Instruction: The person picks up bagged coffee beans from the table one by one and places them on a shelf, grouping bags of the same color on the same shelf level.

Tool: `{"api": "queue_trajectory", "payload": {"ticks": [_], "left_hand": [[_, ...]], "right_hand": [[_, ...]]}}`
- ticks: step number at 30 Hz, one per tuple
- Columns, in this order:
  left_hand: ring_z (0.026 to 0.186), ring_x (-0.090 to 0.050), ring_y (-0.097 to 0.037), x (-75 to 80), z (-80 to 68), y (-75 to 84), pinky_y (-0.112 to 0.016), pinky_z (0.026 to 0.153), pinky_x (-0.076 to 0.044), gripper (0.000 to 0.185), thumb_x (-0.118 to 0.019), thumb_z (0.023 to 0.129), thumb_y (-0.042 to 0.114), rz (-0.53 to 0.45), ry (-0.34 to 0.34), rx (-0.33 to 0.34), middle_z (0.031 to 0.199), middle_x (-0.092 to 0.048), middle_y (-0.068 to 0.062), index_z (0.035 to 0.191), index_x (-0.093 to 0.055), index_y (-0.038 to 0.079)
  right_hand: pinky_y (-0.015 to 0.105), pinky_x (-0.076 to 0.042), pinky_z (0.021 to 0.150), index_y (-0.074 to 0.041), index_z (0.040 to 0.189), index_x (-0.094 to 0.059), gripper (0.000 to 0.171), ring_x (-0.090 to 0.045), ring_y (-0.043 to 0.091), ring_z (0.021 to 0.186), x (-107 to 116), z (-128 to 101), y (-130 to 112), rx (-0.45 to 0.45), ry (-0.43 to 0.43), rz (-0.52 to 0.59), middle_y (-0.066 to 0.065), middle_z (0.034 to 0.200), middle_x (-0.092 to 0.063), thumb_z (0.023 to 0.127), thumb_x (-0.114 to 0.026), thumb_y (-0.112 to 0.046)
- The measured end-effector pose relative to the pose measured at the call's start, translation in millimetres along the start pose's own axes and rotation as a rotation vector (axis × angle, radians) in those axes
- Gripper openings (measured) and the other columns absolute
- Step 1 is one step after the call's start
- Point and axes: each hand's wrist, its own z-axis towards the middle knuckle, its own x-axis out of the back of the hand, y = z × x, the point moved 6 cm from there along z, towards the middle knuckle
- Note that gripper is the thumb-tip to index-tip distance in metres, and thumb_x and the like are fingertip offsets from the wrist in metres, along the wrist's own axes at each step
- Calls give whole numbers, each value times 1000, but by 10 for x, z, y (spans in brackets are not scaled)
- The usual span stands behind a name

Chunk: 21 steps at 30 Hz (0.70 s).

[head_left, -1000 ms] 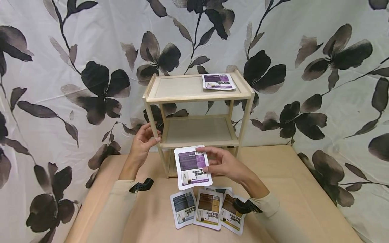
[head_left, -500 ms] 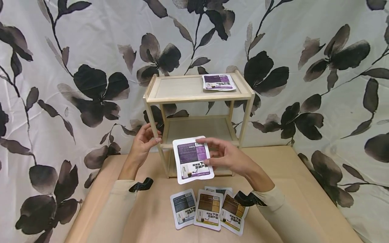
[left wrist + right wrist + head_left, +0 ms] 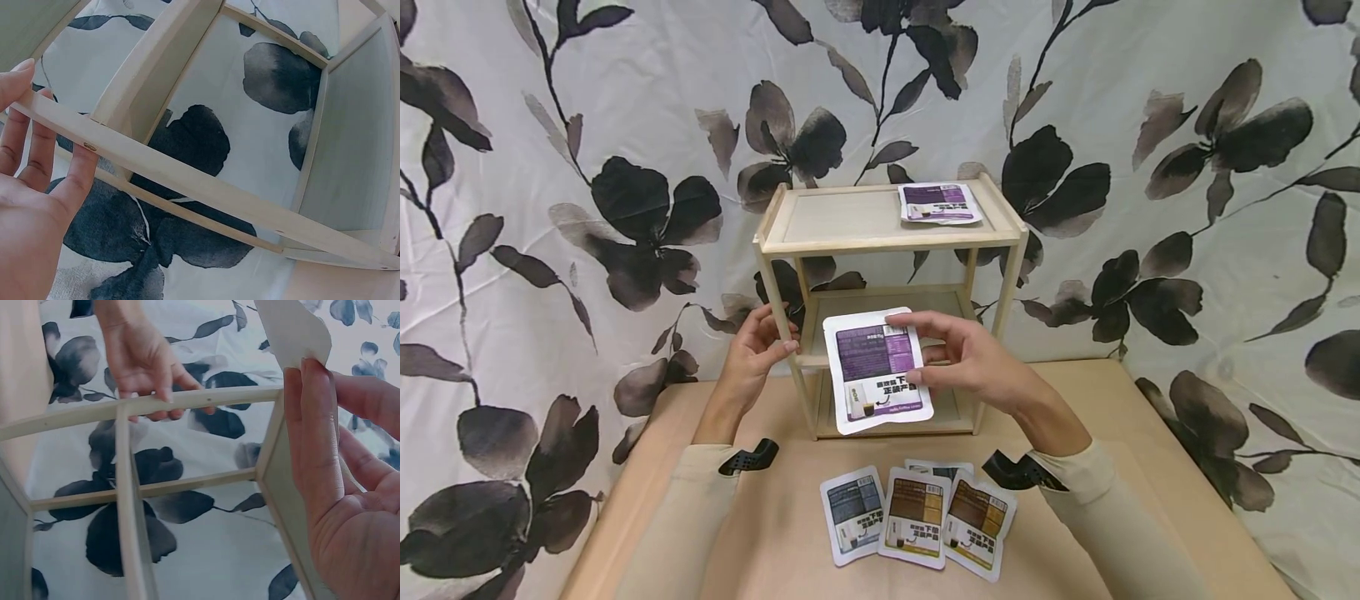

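Head view, centre of frame: the right hand (image 3: 977, 367) pinches a purple-and-white sachet (image 3: 876, 372) by its right edge, thumb on the printed face and fingers behind, holding it upright in the air in front of the middle tier of a small wooden shelf unit (image 3: 889, 242). The sachet's label shows a purple panel of fine print above bold dark characters and a small cup picture; the characters are too small to read with certainty. The left hand (image 3: 752, 358) grips the left front post of the shelf unit at middle-tier height, fingers curled round the wood. A second purple sachet (image 3: 937, 202) lies flat at the right end of the top tier, whose left part is bare board. Below centre, on the tan tabletop (image 3: 1150, 467), lie a blue-labelled sachet (image 3: 853, 514), a brown-and-yellow sachet (image 3: 914, 516) and another brown-labelled sachet (image 3: 976, 525) side by side, edges overlapping, with one more partly hidden behind them. A white cloth printed with dark flowers (image 3: 587, 167) fills the background. Bare tabletop lies to the left and right of the sachet row. Right wrist view: the held sachet's white corner (image 3: 294, 328) rises above the fingertips (image 3: 312, 381).
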Motion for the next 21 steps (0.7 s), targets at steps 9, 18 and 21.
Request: {"api": "queue_trajectory", "payload": {"ticks": [9,18,21], "left_hand": [[99,-64,-20,-4,1,9,-32,86,-61,62,-62,89,-20,-16,2,-15,108,-63,-5,145,-39,-7],[100,-63,-21,4,2,-1,-30,84,-61,61,-62,89,-20,-29,2,-19,109,-62,-7,144,-41,-6],[100,-64,-19,1,0,-6,-30,85,-61,61,-61,89,-20,-26,-2,-13,109,-63,-4,145,-41,-5]], "right_hand": [[41,-64,75,-13,153,-44,69,-71,32,101,74,24,-196,20,6,-49,19,134,-59,91,-71,1],[40,-64,77,-13,154,-41,71,-71,33,100,140,94,-359,39,15,-50,20,131,-61,91,-71,2],[42,-64,76,-13,154,-41,71,-72,33,100,166,122,-407,41,22,-61,20,131,-61,92,-70,1]]}}
